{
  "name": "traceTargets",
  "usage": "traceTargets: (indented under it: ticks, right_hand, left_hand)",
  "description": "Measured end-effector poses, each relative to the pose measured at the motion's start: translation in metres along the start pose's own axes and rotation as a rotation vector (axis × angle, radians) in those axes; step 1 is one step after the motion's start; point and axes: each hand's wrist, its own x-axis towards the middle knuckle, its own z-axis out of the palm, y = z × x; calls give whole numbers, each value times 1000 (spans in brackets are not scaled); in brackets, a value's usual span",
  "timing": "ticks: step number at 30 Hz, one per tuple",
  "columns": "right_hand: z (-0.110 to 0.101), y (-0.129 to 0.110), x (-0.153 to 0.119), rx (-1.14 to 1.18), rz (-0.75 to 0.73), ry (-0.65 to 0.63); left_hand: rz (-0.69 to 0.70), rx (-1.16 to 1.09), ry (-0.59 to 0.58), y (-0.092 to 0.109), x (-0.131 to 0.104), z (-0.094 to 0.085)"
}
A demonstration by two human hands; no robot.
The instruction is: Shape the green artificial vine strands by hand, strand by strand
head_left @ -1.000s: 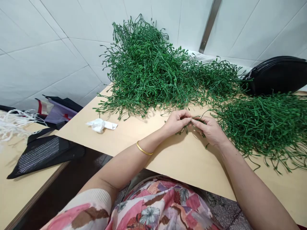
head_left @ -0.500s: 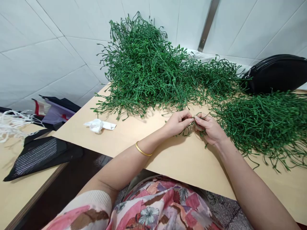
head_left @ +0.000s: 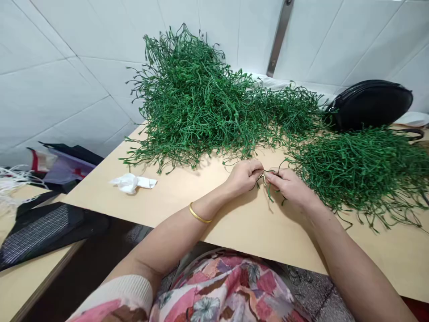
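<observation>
Thin green plastic stems point(head_left: 269, 192) are pinched between my two hands above the table point(head_left: 187, 214). My left hand point(head_left: 244, 177), with a gold bracelet on its wrist, is closed on them from the left. From the right, my right hand point(head_left: 288, 184) grips them between thumb and fingers. Only a small gap parts the fingertips, and stem ends dangle below. Behind my hands rises a large tangled pile of green stems point(head_left: 197, 98). Another pile point(head_left: 365, 170) lies to the right of my right hand.
A crumpled white tissue point(head_left: 132, 182) lies at the table's left. At the back right sits a black bag point(head_left: 372, 105). Beyond a gap on the left, a second table point(head_left: 27, 286) holds black mesh material point(head_left: 36, 228) and white strings point(head_left: 16, 183). A tiled wall point(head_left: 100, 27) stands behind.
My hands have moved slightly apart, and the stems between them hang lower. The whole view has shifted a little, showing more of the black bag.
</observation>
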Motion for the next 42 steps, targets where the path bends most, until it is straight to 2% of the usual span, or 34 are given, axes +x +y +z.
traceTargets:
  ticks: [2,4,5,6,8,11,13,15,16,18,20,22,24,28,30,32,34,36,39,42]
  right_hand:
    - [0,-10,-13,-100,-27,-73]
    - [-3,-26,-32,-170,-84,-161]
    - [-7,-35,-41,-210,-132,-166]
    - [-12,-43,-50,-261,-188,-102]
    - [-31,-54,-61,-392,-286,182]
    - [-77,-55,-58,-726,-369,745]
    - [-114,-46,-47,-935,-321,967]
    - [-147,-36,-36,-1035,-243,1074]
    - [-161,-32,-32,-1074,-181,1075]
    - [-181,-24,-28,-1124,-23,1010]
    - [-188,-19,-29,-1150,71,955]
    - [-183,-19,-31,-1193,39,960]
    - [-169,-22,-35,-1247,-52,979]
    - [-123,-35,-37,-1189,-235,957]
    - [-94,-39,-32,-1030,-355,829]
    - [-65,-38,-25,-810,-413,606]
    - [-39,-33,-15,-633,-385,370]
    - [-19,-25,-5,-530,-329,210]
    - [0,-15,7,-359,-245,75]
    - [7,-8,16,-46,-144,13]
  left_hand:
    - [-24,44,10,-5,0,-3]
    - [-126,53,84,-11,2,-7]
    - [-165,34,122,-14,2,-9]
    - [-184,16,164,-15,3,-10]
    - [-166,-62,177,-14,4,-8]
    - [-107,-151,104,-7,2,0]
    - [-87,-134,95,-2,-1,3]
    - [-81,-99,107,0,-2,1]
    - [-84,-89,110,0,-3,0]
    - [-97,-78,110,0,-3,-4]
    - [-97,-70,115,1,-3,-6]
    - [-84,-66,125,3,-3,-6]
    - [-79,-71,136,4,-4,-5]
    - [-118,-87,196,7,-5,-2]
    - [-148,-111,216,6,-4,-1]
    - [-175,-157,238,3,-3,0]
    - [-180,-192,235,-1,-2,1]
    - [-163,-197,252,-5,-2,2]
    - [-97,-165,272,-4,-3,2]
    - [-51,-137,272,0,-5,1]
